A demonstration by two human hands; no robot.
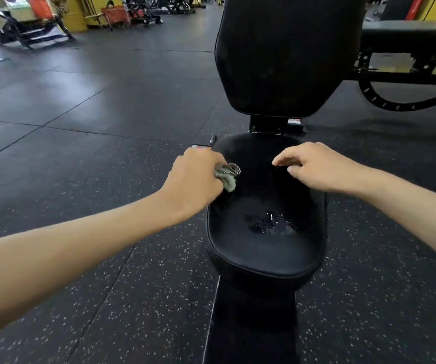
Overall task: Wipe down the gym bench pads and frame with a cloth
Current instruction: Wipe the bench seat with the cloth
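Gripping a bunched grey-green cloth, left hand sits at the far left edge of the black vinyl seat pad, cloth poking out of the fist over the pad; can't tell if it touches. Right hand is over the pad's far right part, fingers loosely curled, holding nothing. Wet droplet patch near pad centre, tall black back pad upright behind the seat, black frame beam below, speckled black rubber floor around.
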